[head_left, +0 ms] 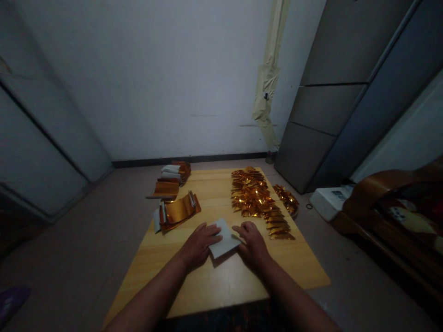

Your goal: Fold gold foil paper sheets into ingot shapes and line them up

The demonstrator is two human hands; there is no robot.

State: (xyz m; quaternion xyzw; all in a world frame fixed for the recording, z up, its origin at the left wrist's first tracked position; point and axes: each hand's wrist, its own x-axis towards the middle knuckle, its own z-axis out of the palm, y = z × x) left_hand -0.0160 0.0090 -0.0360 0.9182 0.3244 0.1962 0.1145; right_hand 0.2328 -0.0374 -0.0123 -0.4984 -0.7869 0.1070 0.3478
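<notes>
Touching one pale sheet (224, 240): two hands (200, 243)

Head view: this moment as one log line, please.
left hand: on white angular paper piece; right hand: at its right corner; beyond: folded gold foil pieces

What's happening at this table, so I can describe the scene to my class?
A person is handling a pale sheet of paper on a wooden table. The left hand rests its fingers on the sheet's left side, and the right hand is at its right edge. To the left lie two piles of gold sheets; to the right, shiny folded gold pieces are gathered in overlapping rows.
</notes>
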